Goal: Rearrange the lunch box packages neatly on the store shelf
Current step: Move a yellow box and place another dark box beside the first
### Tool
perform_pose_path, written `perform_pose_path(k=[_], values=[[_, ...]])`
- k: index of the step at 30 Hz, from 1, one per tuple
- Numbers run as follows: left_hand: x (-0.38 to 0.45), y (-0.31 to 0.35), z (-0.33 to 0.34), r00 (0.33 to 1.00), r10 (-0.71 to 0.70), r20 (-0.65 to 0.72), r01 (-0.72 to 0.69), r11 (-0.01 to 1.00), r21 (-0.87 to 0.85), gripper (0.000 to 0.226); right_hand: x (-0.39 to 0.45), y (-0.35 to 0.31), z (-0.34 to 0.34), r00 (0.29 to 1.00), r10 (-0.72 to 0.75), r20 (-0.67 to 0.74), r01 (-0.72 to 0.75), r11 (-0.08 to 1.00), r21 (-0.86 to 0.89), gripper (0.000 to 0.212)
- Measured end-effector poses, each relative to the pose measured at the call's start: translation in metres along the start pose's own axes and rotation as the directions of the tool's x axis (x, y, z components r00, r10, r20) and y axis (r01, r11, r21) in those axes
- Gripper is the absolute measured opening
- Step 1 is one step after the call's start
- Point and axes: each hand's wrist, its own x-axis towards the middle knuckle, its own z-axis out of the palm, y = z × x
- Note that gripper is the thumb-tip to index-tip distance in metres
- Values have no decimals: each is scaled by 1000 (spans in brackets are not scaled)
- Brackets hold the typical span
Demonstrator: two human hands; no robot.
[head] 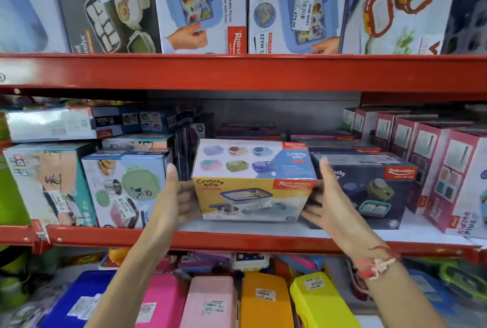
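- Holding one yellow Crunchy Bite box [254, 182] between both hands, we see the left hand [179, 196] flat on its left side, the right hand [322, 196] on its right side, fingers spread along the box, thumbs up near the top edge.
- We place the box on the middle shelf [237, 240], near the front edge; whether its base rests on the board or hovers just above, we cannot tell.
- We count one dark blue Crunchy Bite box [369, 190] just beside it on the right, touching or nearly touching the right hand's fingers.
- Left of the held box we count two front boxes: a light blue box with a green lunch box print [123, 190] and a teal-edged box [44, 185]; more are stacked behind and above, blurred.
- At far right we count about five pink Kidzee boxes [448, 177] standing upright in a row.
- We see a narrow gap left of the held box and bare white shelf board in front of it.
- On the upper shelf [237, 72] we count two blue maze lunch box packages [295, 3], plus others either side.
- Below, we count four loose plastic lunch boxes in a row: hot pink [163, 304], pale pink [210, 301], orange [266, 301], yellow [319, 301].
- We note a red thread band [376, 264] on the right wrist.
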Motion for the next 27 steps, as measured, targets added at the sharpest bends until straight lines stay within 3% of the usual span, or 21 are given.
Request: perform_pose_path(k=[3, 10, 12, 16, 27], values=[[4, 10, -10, 999, 33, -31, -33, 999, -26, 53, 1, -16, -3, 996, -90, -17, 91, 995, 36, 54], [11, 21, -15, 989, 129, 79, -126, 991, -43, 33, 3, -25, -1, 956, -290, 38, 290, 957, 6, 28], [14, 15, -18, 984, 157, 81, -153, 987, -57, 25, 6, -18, 1, 929, -366, 59, 369, 929, -44, 35], [15, -4, -17, 976, 206, 66, -207, 978, 1, 45, 16, 6, 1, 889, -443, 115, 456, 882, -123, 59], [19, -42, 1, 965, 257, -47, -255, 966, 39, 48, 22, 46, 8, 838, -545, 23, 531, 808, -255, 60]])
